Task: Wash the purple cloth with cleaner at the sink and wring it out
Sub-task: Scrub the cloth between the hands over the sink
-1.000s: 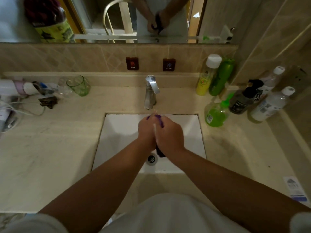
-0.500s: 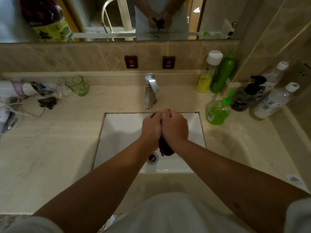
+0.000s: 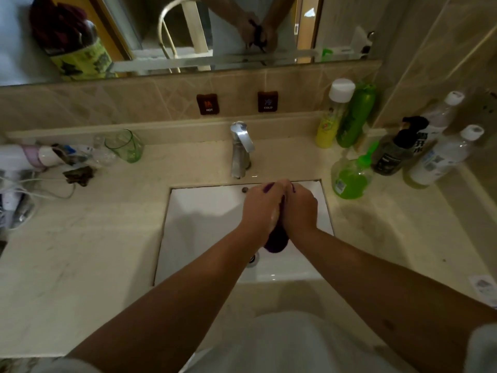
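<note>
Over the sink (image 3: pixel 204 211), both hands (image 3: pixel 262 208) (image 3: pixel 300 211) grip the cloth (image 3: pixel 277 239); soapy fingers could let it slip toward the drain (image 3: pixel 252 258)

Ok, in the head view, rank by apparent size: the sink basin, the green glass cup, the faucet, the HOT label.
1. Sink basin, by far the largest.
2. Faucet and green glass cup look about alike; the faucet is taller, the cup wider, so no firm ranking.
3. HOT label, smallest.

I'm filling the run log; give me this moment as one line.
stage: wringing | left hand: grips purple cloth | right hand: grips it | place: over sink | faucet: no water seen
</note>
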